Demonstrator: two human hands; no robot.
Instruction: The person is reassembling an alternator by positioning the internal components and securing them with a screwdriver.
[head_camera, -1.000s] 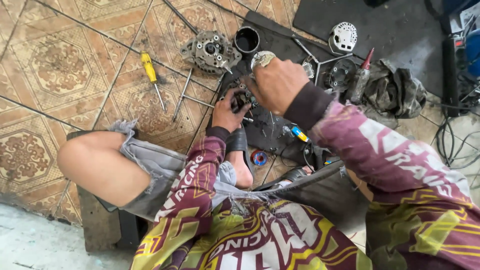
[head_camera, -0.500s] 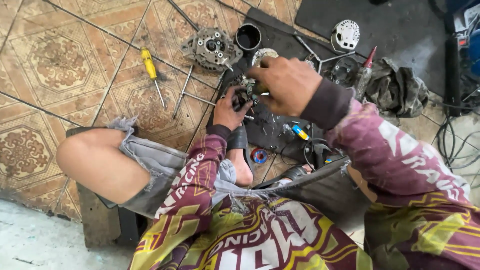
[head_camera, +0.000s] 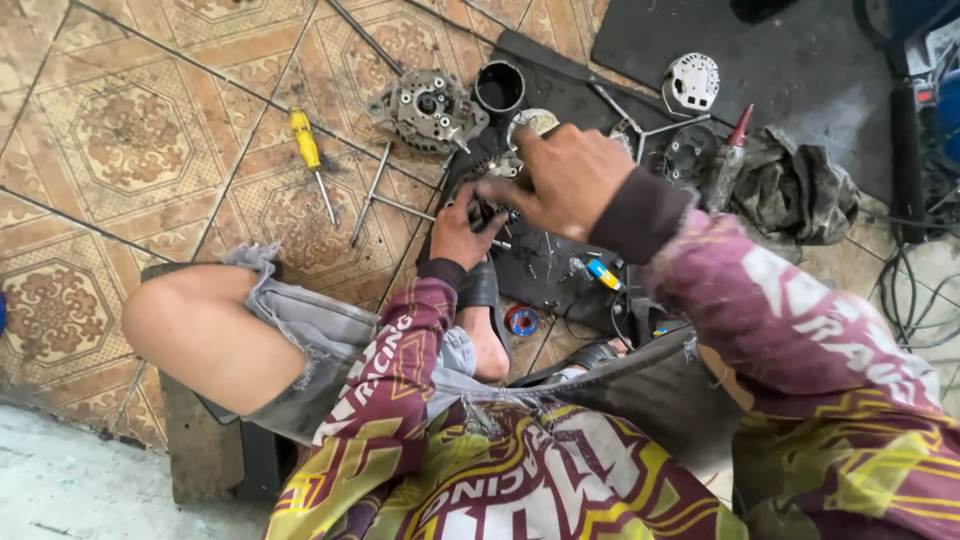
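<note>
Our left hand (head_camera: 462, 232) has its grip clenched on a small dark metal part (head_camera: 490, 212) over the black mat (head_camera: 560, 270) — our right hand (head_camera: 565, 180) covers it from above, grip unclear; alternator housing (head_camera: 428, 108) and yellow screwdriver (head_camera: 305, 140) lie near on the tiled floor (head_camera: 130, 130)

- Long-sleeved jersey (head_camera: 520, 470), maroon with yellow and white patterns and white lettering.
- Dark cuffs (head_camera: 640, 215) on the 2 sleeves.
- Grey frayed denim shorts (head_camera: 310, 330).

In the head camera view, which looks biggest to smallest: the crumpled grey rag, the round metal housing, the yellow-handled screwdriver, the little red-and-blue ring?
1. Crumpled grey rag
2. Round metal housing
3. Yellow-handled screwdriver, long but thin
4. Red-and-blue ring
</note>
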